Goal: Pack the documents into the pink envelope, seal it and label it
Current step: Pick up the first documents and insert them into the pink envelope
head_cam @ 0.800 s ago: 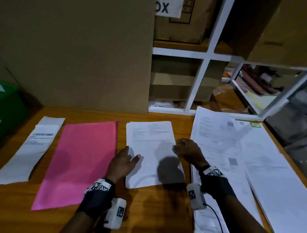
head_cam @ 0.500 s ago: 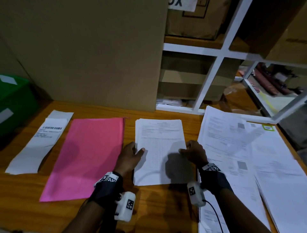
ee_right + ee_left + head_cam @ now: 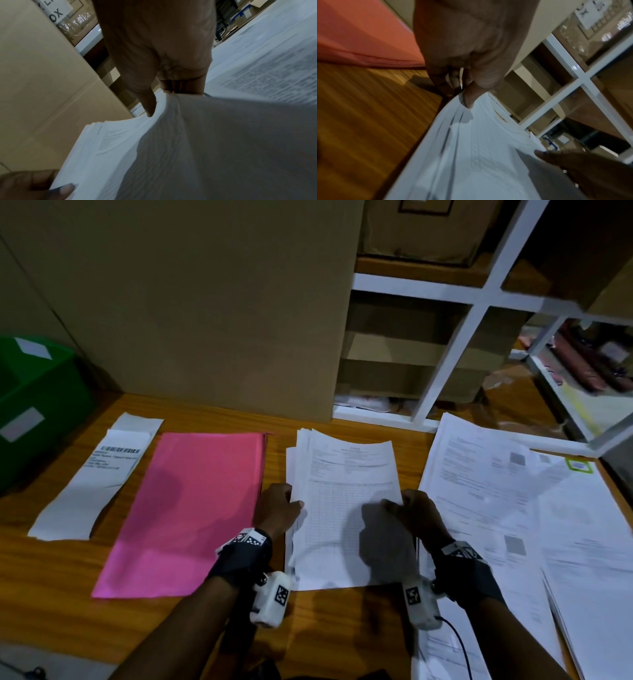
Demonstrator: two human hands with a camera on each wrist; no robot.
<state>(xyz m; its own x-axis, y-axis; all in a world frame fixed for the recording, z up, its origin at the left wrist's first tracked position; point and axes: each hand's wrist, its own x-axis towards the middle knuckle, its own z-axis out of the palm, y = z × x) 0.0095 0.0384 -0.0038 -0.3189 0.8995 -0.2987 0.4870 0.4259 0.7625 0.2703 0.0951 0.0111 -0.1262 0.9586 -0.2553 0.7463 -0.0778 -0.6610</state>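
Note:
A stack of printed documents (image 3: 342,508) is held between my two hands at the table's middle, its sheets fanned at the left edge. My left hand (image 3: 281,508) pinches the stack's left edge, thumb on top (image 3: 469,98). My right hand (image 3: 411,511) grips the right edge, thumb on top (image 3: 149,106) and fingers under. The pink envelope (image 3: 191,511) lies flat on the wooden table (image 3: 51,594), just left of the stack. A white label sheet with a barcode (image 3: 99,474) lies left of the envelope.
More loose printed papers (image 3: 520,525) cover the table's right side. A large cardboard box (image 3: 205,302) stands behind the envelope. White shelving (image 3: 459,337) holds boxes at the back right. A green bin (image 3: 30,405) sits at the far left.
Both hands have closed onto the side edges of the stack and lifted it, so its sheets now fan out on the left. The view has tilted down and moved closer.

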